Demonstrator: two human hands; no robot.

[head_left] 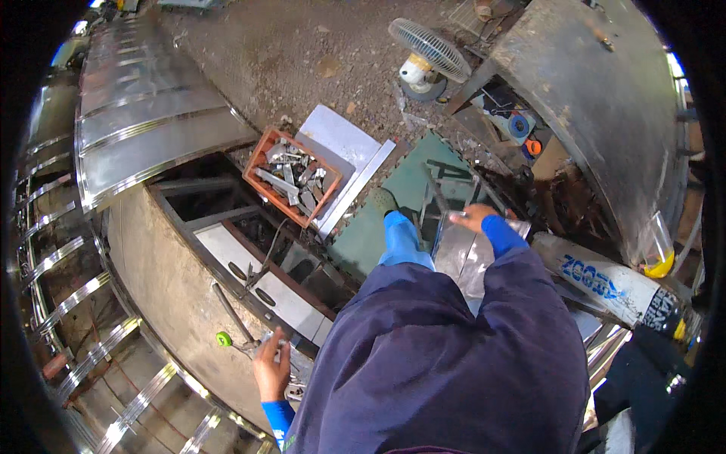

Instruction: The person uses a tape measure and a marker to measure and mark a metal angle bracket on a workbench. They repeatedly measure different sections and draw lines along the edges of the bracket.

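Note:
My left hand [271,369] is over the edge of the worktable at lower left, fingers apart, close to some small metal pieces. Beside it lie a tool with a long dark handle [232,312] and a green tape measure [223,339]. My right hand [478,218] is ahead of my body on the right, its fingers closed. A dark narrow bar [436,191] slants up from those fingertips; whether it is held I cannot tell. Below this hand are grey sheet-metal pieces [463,257], partly covered by my sleeve.
An orange crate [324,210] of metal offcuts stands by a white panel [333,129]. Farther off is a fan [417,72]. A white gas cylinder [597,276] lies at right, near a yellow-rimmed clear visor [659,263]. Metal frames [125,340] line the left. A green mat [359,231] lies underfoot.

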